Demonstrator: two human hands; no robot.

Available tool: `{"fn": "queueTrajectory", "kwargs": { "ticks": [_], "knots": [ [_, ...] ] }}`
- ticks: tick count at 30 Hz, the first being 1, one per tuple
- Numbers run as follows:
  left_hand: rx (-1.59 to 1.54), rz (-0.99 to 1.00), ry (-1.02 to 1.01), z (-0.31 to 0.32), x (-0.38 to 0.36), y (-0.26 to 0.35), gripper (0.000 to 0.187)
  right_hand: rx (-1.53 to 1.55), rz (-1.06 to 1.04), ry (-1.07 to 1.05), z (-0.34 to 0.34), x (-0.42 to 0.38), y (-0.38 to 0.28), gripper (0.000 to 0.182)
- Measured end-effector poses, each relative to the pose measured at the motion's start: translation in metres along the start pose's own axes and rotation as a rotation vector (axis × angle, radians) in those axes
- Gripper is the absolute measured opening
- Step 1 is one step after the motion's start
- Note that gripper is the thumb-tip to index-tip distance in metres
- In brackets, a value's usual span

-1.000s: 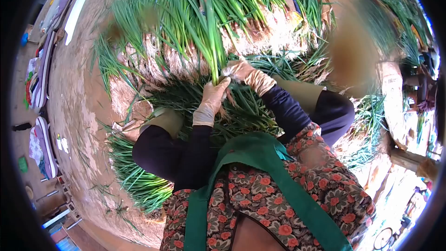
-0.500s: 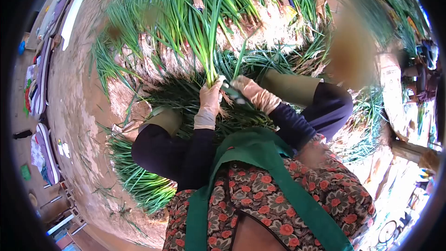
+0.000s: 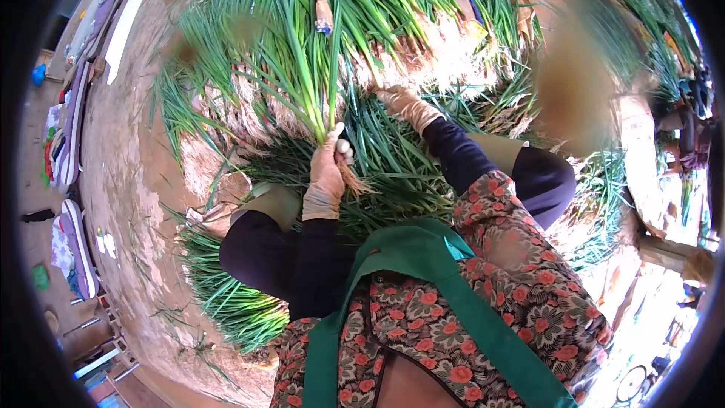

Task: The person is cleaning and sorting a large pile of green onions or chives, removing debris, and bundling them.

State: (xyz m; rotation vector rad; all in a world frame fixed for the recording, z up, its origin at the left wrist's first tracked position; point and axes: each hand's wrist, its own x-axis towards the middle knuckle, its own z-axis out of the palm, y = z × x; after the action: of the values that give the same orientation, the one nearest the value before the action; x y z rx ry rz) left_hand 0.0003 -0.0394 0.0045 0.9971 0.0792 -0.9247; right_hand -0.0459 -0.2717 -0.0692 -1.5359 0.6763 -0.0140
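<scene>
Both hands wear thin pale gloves. My left hand (image 3: 328, 171) is closed round a small bunch of green onions (image 3: 311, 98); their leaves point up and away, and the stringy roots hang below the fist. Ahead and to the right, my right hand (image 3: 408, 108) reaches to the root edge of a large heap of green onions (image 3: 362, 7). Its fingers are bent together at the stems there, and the tips are partly lost among them. Loose green leaves (image 3: 393, 159) lie between my knees, under both hands.
A paper-wrapped stick-like thing (image 3: 323, 11) lies on the heap. More green onions (image 3: 242, 302) are beside my left leg. On the left stretches bare dirt floor (image 3: 121, 159), with purple-edged cushions (image 3: 74, 245) beyond. A wooden beam (image 3: 664, 253) stands at the right.
My right hand has moved from beside the left hand up to the heap. My left hand has shifted slightly left, still gripping its bunch, whose roots now show more.
</scene>
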Motion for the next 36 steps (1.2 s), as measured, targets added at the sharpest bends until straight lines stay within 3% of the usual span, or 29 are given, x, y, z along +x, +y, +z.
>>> {"fn": "queueTrajectory", "kwargs": {
  "ticks": [1,2,3,5,7,8,11,13,14,15,17,19,21,22,23,25,26,27,30,31,32,33,34,36],
  "knots": [
    [0.044,0.017,0.024,0.007,-0.002,-0.002,0.036,0.103,0.075,-0.060,0.006,0.010,0.006,0.025],
    [-0.070,-0.010,-0.047,0.008,0.000,-0.002,0.033,-0.034,-0.030,0.055,0.016,-0.016,-0.015,0.023],
    [0.042,0.000,0.116,0.022,-0.005,0.000,0.029,0.028,-0.149,0.122,0.029,-0.014,0.010,0.023],
    [0.118,0.006,0.116,0.008,0.009,-0.018,0.027,0.079,-0.223,-0.021,0.047,-0.077,-0.011,0.029],
    [0.088,0.039,0.106,0.011,0.020,-0.032,0.021,-0.149,-0.400,-0.111,0.058,-0.112,0.010,0.026],
    [0.045,-0.004,0.095,0.020,0.017,-0.033,0.018,-0.450,-0.164,-0.213,0.052,-0.133,-0.023,0.021],
    [0.064,0.000,0.060,0.014,0.017,-0.040,0.015,-0.166,-0.163,-0.299,0.029,-0.116,-0.020,0.018],
    [0.097,0.057,0.080,0.011,0.012,-0.032,0.019,0.045,-0.394,0.175,0.018,-0.061,0.033,0.011],
    [0.099,0.088,0.070,0.012,0.002,-0.023,0.023,0.053,-0.423,0.311,0.005,-0.040,0.040,0.010],
    [0.102,0.119,0.061,0.015,-0.008,-0.013,0.028,0.071,-0.274,0.337,-0.002,-0.024,0.048,0.015],
    [0.045,0.236,-0.002,0.025,-0.023,0.002,0.032,-0.141,-0.209,0.399,-0.003,-0.009,0.055,0.024],
    [0.037,0.284,-0.003,0.026,-0.030,0.007,0.032,-0.229,-0.134,0.236,-0.002,-0.001,0.062,0.031],
    [0.024,0.218,0.069,0.028,-0.026,0.001,0.025,-0.249,-0.026,0.027,0.005,-0.008,0.060,0.024],
    [0.067,0.227,0.065,0.033,-0.023,-0.005,0.016,-0.519,-0.353,0.023,0.014,-0.028,0.042,0.014],
    [0.073,0.163,0.020,0.015,-0.018,-0.043,0.012,-0.297,-0.164,-0.082,0.030,-0.083,0.029,0.010],
    [0.161,0.179,0.054,0.030,-0.019,-0.036,0.003,-0.583,-0.345,-0.219,0.049,-0.129,-0.011,0.009],
    [-0.065,0.059,0.119,0.036,-0.012,-0.041,0.003,-0.693,-0.373,-0.297,0.054,-0.141,-0.019,0.011],
    [-0.071,0.047,0.093,0.021,-0.002,-0.052,0.005,-0.690,-0.362,-0.389,0.053,-0.142,-0.022,0.015],
    [-0.083,0.024,0.134,0.019,-0.010,-0.053,0.007,-0.184,-0.235,-0.657,0.036,-0.125,-0.015,0.025],
    [-0.039,-0.010,0.174,0.024,-0.018,-0.049,0.007,0.115,0.072,-0.670,0.028,-0.119,-0.021,0.030],
    [-0.099,-0.010,0.074,0.017,-0.014,-0.060,0.008,0.505,0.197,-0.661,0.039,-0.117,-0.024,0.029],
    [-0.158,-0.015,-0.027,0.021,-0.018,-0.057,0.009,0.676,0.156,-0.689,0.052,-0.122,-0.043,0.032],
    [-0.101,-0.035,0.099,0.032,-0.024,-0.061,0.013,0.524,0.167,-0.439,0.054,-0.136,-0.063,0.033],
    [-0.065,0.073,0.132,0.036,-0.025,-0.073,0.014,0.630,0.354,-0.316,0.057,-0.138,-0.103,0.031]
  ]
}}
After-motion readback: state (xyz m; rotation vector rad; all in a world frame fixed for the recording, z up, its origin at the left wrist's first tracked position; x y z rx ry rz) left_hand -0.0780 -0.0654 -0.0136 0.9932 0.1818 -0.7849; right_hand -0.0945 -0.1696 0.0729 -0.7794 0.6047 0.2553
